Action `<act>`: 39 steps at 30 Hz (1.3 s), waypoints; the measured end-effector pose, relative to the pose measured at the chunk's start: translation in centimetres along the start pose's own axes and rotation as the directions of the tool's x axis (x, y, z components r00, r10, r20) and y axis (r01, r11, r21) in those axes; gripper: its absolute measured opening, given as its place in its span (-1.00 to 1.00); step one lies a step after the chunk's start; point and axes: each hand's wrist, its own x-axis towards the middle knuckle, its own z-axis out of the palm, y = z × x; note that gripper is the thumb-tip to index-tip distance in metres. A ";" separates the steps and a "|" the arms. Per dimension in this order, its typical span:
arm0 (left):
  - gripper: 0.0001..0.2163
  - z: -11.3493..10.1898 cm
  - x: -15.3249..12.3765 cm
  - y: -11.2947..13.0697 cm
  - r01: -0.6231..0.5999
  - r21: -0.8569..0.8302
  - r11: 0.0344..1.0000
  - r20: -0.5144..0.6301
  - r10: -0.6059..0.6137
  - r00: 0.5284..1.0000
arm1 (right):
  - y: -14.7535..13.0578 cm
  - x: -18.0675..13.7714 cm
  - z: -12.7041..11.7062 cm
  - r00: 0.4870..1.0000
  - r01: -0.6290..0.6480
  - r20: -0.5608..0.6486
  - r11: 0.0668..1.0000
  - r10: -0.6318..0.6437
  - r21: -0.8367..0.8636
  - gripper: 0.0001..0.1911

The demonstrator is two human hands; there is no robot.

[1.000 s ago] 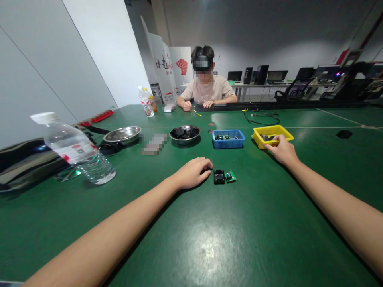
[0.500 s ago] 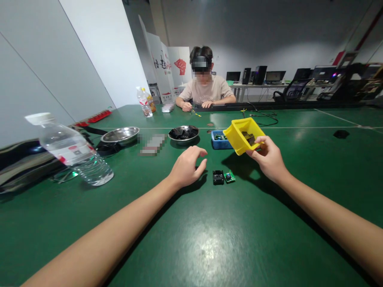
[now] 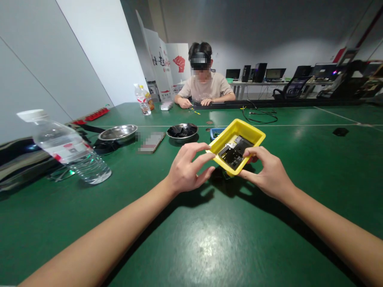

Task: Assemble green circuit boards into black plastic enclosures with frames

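A small yellow tray point(image 3: 251, 136) is held tilted above the green table point(image 3: 209, 239), with several dark flat parts point(image 3: 235, 151) lying inside it. My right hand point(image 3: 267, 175) grips the tray's near right edge, thumb on the rim. My left hand point(image 3: 187, 169) has its fingers curled, fingertips touching the tray's left rim. The small black and green parts that lay on the table are hidden beneath the tray.
A plastic water bottle point(image 3: 64, 145) stands at the left. A steel dish point(image 3: 118, 132), a dark-filled bowl point(image 3: 182, 130) and a blue tray point(image 3: 216, 131) sit beyond. A person point(image 3: 203, 85) works at the far side. Cables point(image 3: 260, 115) lie behind.
My right hand lifted the yellow tray off the table and brought it toward me, over the small parts. My left hand rose from the table to meet the tray's left rim.
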 end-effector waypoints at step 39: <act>-0.94 0.0 0.8 2.5 0.247 -0.300 0.921 0.065 -0.239 0.969 | -1.8 -0.3 0.0 0.935 0.334 0.132 0.942 -0.329 -0.016 -0.75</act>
